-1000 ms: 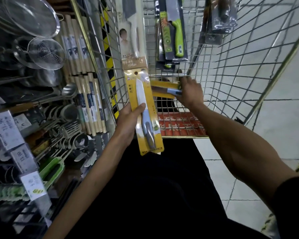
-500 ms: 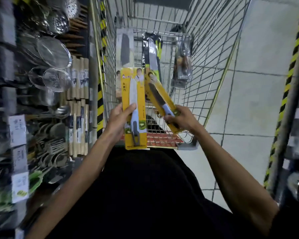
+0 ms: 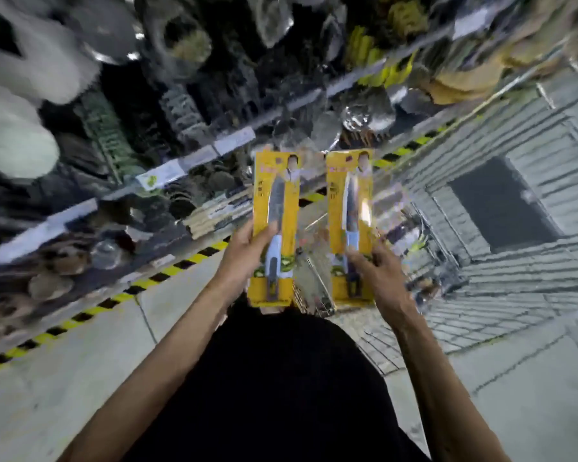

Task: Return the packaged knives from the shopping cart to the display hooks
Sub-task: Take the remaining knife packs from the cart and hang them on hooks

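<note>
- Yellow left pack [image 3: 276,208] and right pack [image 3: 349,201] of knives now stand upright side by side, lifted out of the shopping cart [image 3: 316,291].
- My left hand [image 3: 244,258] clamps one in its fingers; my right hand [image 3: 381,278] pinches the other.
- I've turned toward the shelves [image 3: 167,168]; the hooks are too blurred to find.

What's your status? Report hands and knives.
Left hand grips left knife pack, right hand grips right knife pack. Both upright, apart. Shelves blurred, no obstruction seen.

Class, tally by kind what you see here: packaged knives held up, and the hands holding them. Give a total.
Yellow knife packs: 2 (left knife pack, right knife pack)
Hands: 2 (left hand, right hand)
Total: 4
</note>
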